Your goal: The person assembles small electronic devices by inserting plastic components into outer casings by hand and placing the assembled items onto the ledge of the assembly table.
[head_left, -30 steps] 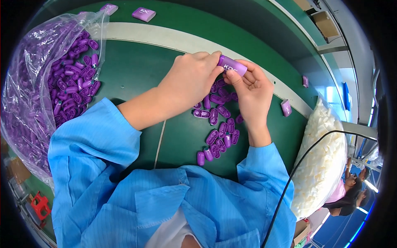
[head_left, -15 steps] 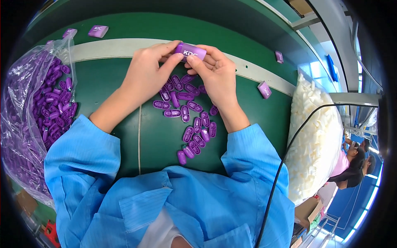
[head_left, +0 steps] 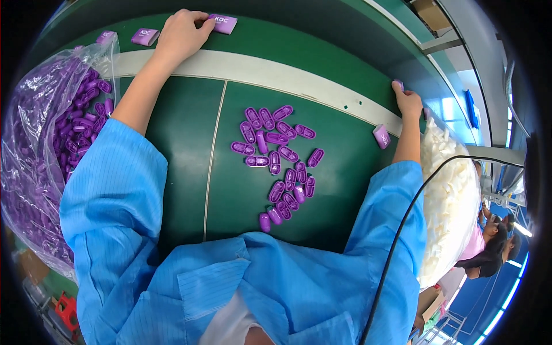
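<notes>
My left hand point(head_left: 181, 35) is stretched to the far side, its thumb and fingers pinched at the left end of a small purple block with white lettering point(head_left: 223, 24). The block lies on the green strip beyond the pale rail. Off at the far right, my right hand point(head_left: 409, 104) has its fingertips closed on another purple block point(head_left: 398, 85), mostly hidden by the fingers. Between my arms lie several small oval purple plastic shells point(head_left: 275, 139), some with their hollow side up and others with the smooth side up.
A clear bag of purple shells point(head_left: 77, 129) slumps at the left. At the right stands a bag of white pieces point(head_left: 448, 201), with a black cable point(head_left: 405, 221) before it. More purple blocks point(head_left: 145, 37) sit along the pale rail point(head_left: 276, 83); one purple block point(head_left: 382, 136) is near my right wrist.
Both hands held one purple block together over the middle. My left hand has carried it up and left onto the green strip; my right hand has let go and moved far right to another block.
</notes>
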`<state>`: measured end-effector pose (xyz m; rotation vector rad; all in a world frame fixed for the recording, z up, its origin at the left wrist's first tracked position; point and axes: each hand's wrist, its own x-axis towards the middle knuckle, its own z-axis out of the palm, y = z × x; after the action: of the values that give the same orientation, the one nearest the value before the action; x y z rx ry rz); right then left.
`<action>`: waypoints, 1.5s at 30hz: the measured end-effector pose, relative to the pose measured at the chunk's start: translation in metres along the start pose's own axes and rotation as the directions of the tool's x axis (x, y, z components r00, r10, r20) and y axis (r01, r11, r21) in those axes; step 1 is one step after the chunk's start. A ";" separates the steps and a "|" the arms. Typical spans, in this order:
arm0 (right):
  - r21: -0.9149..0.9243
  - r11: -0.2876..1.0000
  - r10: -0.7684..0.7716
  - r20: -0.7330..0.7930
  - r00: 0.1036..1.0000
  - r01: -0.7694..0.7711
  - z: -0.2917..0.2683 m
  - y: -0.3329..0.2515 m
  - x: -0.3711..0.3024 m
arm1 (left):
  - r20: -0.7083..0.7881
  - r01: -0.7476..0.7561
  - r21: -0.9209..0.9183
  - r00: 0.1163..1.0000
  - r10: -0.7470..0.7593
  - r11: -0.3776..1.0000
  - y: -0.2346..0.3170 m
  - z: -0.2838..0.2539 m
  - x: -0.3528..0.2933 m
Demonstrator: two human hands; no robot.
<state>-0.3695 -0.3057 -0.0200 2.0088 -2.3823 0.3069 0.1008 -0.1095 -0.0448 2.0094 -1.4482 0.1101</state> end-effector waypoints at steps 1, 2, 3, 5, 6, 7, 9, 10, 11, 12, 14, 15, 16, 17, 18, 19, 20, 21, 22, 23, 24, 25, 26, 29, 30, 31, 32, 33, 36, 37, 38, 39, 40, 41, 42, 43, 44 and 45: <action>-0.005 1.000 0.005 0.008 1.000 -0.005 0.001 0.002 0.000 | 0.010 0.001 -0.001 1.000 -0.001 1.000 0.013 -0.004 -0.006; -0.012 1.000 -0.007 -0.021 1.000 0.007 0.002 0.004 0.003 | -0.040 -0.045 0.001 0.998 0.045 0.999 0.040 -0.019 -0.015; -0.014 1.000 -0.029 -0.051 0.998 0.028 0.004 0.002 0.008 | -0.097 -0.086 0.012 0.991 0.087 0.996 0.052 -0.029 -0.020; 0.000 0.998 -0.067 -0.171 0.983 0.068 0.006 0.001 0.015 | -0.220 -0.421 -0.095 0.893 0.393 0.902 0.061 -0.026 -0.025; 0.006 0.995 -0.096 -0.065 0.993 0.097 0.002 0.002 0.019 | -0.004 -0.325 -0.309 0.940 0.341 0.894 0.068 -0.023 -0.039; 0.019 0.992 -0.129 0.044 0.991 0.128 -0.003 -0.003 0.021 | 0.151 -0.235 -0.399 0.937 0.316 0.886 0.083 -0.027 -0.052; -0.055 0.979 -0.194 0.024 0.981 0.195 -0.015 -0.026 0.003 | 0.264 -0.262 -0.405 0.884 0.386 0.876 0.107 -0.032 -0.074; -0.135 0.958 -0.256 0.008 0.967 0.255 -0.023 -0.038 -0.011 | 0.243 -0.322 -0.340 0.878 0.413 0.884 0.117 -0.031 -0.081; -0.137 0.957 -0.256 0.002 0.967 0.254 -0.033 -0.049 -0.024 | 0.224 -0.379 -0.273 0.869 0.442 0.884 0.126 -0.028 -0.085; -0.004 0.940 -0.339 0.049 0.939 0.340 -0.034 -0.068 -0.039 | 0.226 -0.371 -0.252 0.875 0.427 0.894 0.129 -0.027 -0.088; 0.327 0.862 -0.435 0.087 0.896 0.387 -0.046 -0.091 -0.082 | 0.312 -0.420 -0.224 0.824 0.473 0.879 0.136 -0.024 -0.091; 0.517 0.778 -0.464 0.091 0.881 0.357 -0.051 -0.102 -0.109 | 0.309 -0.416 -0.229 0.826 0.471 0.880 0.135 -0.025 -0.094; 0.727 0.640 -0.528 0.179 0.830 0.250 -0.055 -0.108 -0.131 | 0.318 -0.408 -0.250 0.822 0.473 0.878 0.135 -0.025 -0.095; 0.879 0.468 -0.608 0.242 0.756 0.095 -0.055 -0.114 -0.149 | 0.330 -0.396 -0.266 0.819 0.469 0.879 0.133 -0.024 -0.096; 0.935 0.347 -0.645 0.298 0.703 -0.078 -0.053 -0.114 -0.163 | 0.327 -0.400 -0.270 0.817 0.475 0.876 0.133 -0.026 -0.093; 0.941 0.217 -0.696 0.335 0.635 -0.259 -0.049 -0.116 -0.175 | 0.333 -0.258 -0.371 0.860 0.387 0.892 0.129 -0.032 -0.089; 0.917 0.165 -0.720 0.364 0.590 -0.364 -0.047 -0.120 -0.185 | 0.348 -0.111 -0.464 0.889 0.296 0.879 0.125 -0.035 -0.085; 0.892 0.141 -0.717 0.392 0.577 -0.430 -0.044 -0.123 -0.193 | 0.349 -0.110 -0.459 0.890 0.293 0.881 0.120 -0.036 -0.083; 0.885 0.128 -0.714 0.396 0.578 -0.448 -0.042 -0.126 -0.200 | 0.425 0.072 -0.568 0.879 0.217 0.820 0.115 -0.037 -0.081; 0.877 0.117 -0.711 0.402 0.577 -0.467 -0.040 -0.129 -0.205 | 0.506 0.256 -0.645 0.849 0.152 0.720 0.112 -0.038 -0.080; 0.874 0.118 -0.713 0.405 0.572 -0.472 -0.038 -0.131 -0.208 | 0.566 0.357 -0.693 0.807 0.168 0.626 0.109 -0.040 -0.080; 0.889 0.125 -0.699 0.394 0.597 -0.440 -0.035 -0.132 -0.211 | 0.569 0.364 -0.688 0.807 0.156 0.627 0.108 -0.038 -0.083; 0.903 0.133 -0.683 0.382 0.622 -0.408 -0.032 -0.134 -0.214 | 0.559 0.424 -0.754 0.815 0.151 0.501 0.106 -0.034 -0.086; 0.926 0.163 -0.688 0.355 0.633 -0.341 -0.027 -0.139 -0.219 | 0.539 0.453 -0.810 0.825 0.170 0.372 0.099 -0.029 -0.087; 0.924 0.167 -0.688 0.358 0.631 -0.343 -0.028 -0.139 -0.222 | 0.526 0.428 -0.818 0.827 0.199 0.384 0.098 -0.028 -0.087; 0.929 0.187 -0.684 0.357 0.636 -0.321 -0.030 -0.139 -0.224 | 0.524 0.426 -0.820 0.828 0.201 0.383 0.098 -0.029 -0.088; 0.932 0.206 -0.680 0.355 0.642 -0.297 -0.032 -0.140 -0.225 | 0.526 0.441 -0.824 0.829 0.191 0.356 0.100 -0.030 -0.090; 0.934 0.204 -0.680 0.351 0.643 -0.294 -0.033 -0.140 -0.227 | 0.527 0.454 -0.828 0.830 0.183 0.330 0.101 -0.031 -0.090; 0.950 0.158 -0.701 0.299 0.647 -0.269 -0.035 -0.139 -0.230 | 0.551 0.475 -0.815 0.813 0.188 0.333 0.101 -0.030 -0.091; 0.952 0.153 -0.702 0.293 0.649 -0.264 -0.035 -0.138 -0.230 | 0.547 0.470 -0.817 0.815 0.191 0.335 0.102 -0.031 -0.091; 0.956 0.154 -0.706 0.284 0.649 -0.251 -0.035 -0.137 -0.230 | 0.543 0.460 -0.813 0.820 0.181 0.357 0.103 -0.032 -0.092; 0.959 0.155 -0.709 0.276 0.649 -0.238 -0.036 -0.136 -0.230 | 0.540 0.451 -0.808 0.824 0.171 0.379 0.104 -0.033 -0.092; 0.959 0.153 -0.710 0.274 0.649 -0.238 -0.037 -0.135 -0.230 | 0.539 0.449 -0.808 0.825 0.171 0.381 0.104 -0.032 -0.093; 0.964 0.153 -0.718 0.260 0.645 -0.219 -0.038 -0.135 -0.230 | 0.497 0.399 -0.827 0.849 0.183 0.395 0.103 -0.031 -0.095; 0.968 0.152 -0.726 0.248 0.641 -0.201 -0.039 -0.134 -0.230 | 0.454 0.350 -0.844 0.869 0.195 0.408 0.103 -0.030 -0.096; 0.967 0.154 -0.725 0.251 0.641 -0.204 -0.039 -0.134 -0.231 | 0.457 0.353 -0.842 0.868 0.194 0.407 0.104 -0.030 -0.098; 0.971 0.170 -0.723 0.238 0.648 -0.168 -0.040 -0.134 -0.231 | 0.390 0.267 -0.845 0.901 0.191 0.463 0.105 -0.029 -0.100; 0.974 0.186 -0.721 0.227 0.654 -0.132 -0.041 -0.135 -0.232 | 0.320 0.181 -0.836 0.928 0.191 0.518 0.106 -0.029 -0.103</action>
<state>-0.2017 -0.0943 0.0081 3.7194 -1.8841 1.7117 -0.0228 -0.0282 -0.0175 1.1805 -1.3130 -0.9004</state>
